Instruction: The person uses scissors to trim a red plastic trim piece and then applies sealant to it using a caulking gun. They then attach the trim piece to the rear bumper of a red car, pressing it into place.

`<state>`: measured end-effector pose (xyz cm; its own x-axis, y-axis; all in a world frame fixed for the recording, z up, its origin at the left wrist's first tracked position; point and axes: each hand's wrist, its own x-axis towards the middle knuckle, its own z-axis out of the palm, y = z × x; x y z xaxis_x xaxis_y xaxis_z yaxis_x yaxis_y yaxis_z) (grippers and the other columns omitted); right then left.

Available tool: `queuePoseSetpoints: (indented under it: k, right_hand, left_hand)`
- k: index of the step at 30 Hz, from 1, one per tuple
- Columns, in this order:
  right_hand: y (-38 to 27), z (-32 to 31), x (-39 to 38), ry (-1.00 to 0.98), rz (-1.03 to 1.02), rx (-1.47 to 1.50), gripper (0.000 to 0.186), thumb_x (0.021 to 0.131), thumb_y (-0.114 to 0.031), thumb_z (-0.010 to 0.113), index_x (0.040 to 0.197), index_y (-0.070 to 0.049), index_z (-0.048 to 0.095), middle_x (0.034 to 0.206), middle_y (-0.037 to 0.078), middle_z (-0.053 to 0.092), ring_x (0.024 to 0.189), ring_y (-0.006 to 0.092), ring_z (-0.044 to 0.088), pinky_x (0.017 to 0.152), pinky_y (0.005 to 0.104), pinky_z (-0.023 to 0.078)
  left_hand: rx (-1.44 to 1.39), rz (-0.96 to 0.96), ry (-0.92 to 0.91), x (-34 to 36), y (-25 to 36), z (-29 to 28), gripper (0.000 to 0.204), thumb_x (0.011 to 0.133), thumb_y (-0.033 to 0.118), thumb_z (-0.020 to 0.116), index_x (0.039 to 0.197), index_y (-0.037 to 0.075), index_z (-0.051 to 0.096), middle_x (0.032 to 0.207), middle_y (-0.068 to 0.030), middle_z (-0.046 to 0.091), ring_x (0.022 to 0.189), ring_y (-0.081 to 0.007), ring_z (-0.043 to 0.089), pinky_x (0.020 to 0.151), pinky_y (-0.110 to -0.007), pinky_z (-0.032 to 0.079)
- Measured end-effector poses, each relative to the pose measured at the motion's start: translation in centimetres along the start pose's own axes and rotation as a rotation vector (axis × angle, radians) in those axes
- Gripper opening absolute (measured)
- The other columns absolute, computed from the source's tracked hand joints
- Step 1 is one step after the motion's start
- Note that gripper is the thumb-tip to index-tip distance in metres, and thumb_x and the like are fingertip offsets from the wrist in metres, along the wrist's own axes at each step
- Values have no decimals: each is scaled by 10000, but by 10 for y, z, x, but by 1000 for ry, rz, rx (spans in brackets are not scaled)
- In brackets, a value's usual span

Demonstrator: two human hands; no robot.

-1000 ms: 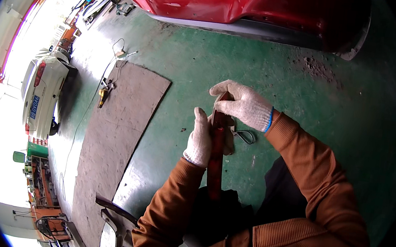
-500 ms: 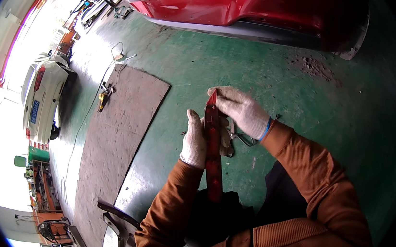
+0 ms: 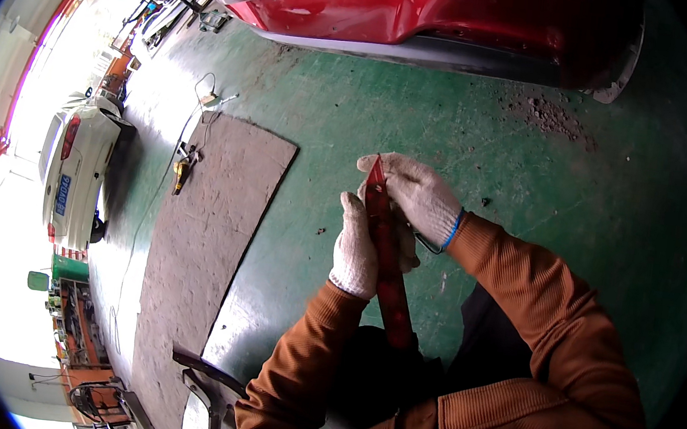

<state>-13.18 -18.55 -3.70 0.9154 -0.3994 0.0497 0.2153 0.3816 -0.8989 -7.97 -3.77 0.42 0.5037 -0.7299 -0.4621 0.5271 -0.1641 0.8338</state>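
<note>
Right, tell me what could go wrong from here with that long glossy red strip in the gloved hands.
One: the left hand in a white knitted glove and the right hand in a white knitted glove hold the long glossy red strip; the knit might slip on that smooth surface, dropping it on the green floor.
Two: the strip's pointed upper end, beside the right hand's fingers, could snag the knit.

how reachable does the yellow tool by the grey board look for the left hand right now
Probably not from here: the left hand is around the red strip, and the yellow tool lies well off across the grey board, though nothing seems to stand in between.
</note>
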Motion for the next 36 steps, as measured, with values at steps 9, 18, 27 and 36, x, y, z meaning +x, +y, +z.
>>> queuePoseSetpoints:
  k: [9, 18, 27, 36]
  right_hand:
    - [-15, 1, -7, -96, 40, -56, 478, 987, -15, 597, 1464, -8, 571, 1341, 94, 675, 1214, 164, 645, 1058, 317, 532]
    - [-12, 6, -4, 96, -205, -595, 582, 995, -187, 720, 1504, -23, 493, 1073, 184, 758, 960, 269, 746, 883, 384, 599]
    - [-9, 8, -2, 17, -123, -545, 560, 1020, -192, 690, 1511, -33, 474, 1176, 257, 732, 1067, 363, 742, 941, 424, 585]
    - [-21, 19, -4, 52, -82, -567, 556, 1013, -157, 684, 1517, -35, 486, 1187, 234, 732, 1080, 304, 736, 972, 408, 574]
  left_hand:
    - [-48, -7, -81, 9, 0, -13, 1030, 969, 891, 100, 994, 29, 664, 654, -130, 648, 508, -277, 601, 528, -390, 522]
    - [51, 4, -75, 13, 1, -16, 848, 1027, 818, 261, 1164, 72, 642, 816, -117, 682, 640, -255, 651, 588, -444, 577]
    - [-140, -47, -65, 17, 3, -28, 976, 958, 908, 211, 1185, 72, 662, 749, -124, 667, 590, -292, 642, 527, -427, 554]
    - [-104, 5, -48, 9, -1, -17, 908, 982, 874, 269, 1143, 74, 666, 738, -127, 662, 588, -284, 641, 541, -427, 557]
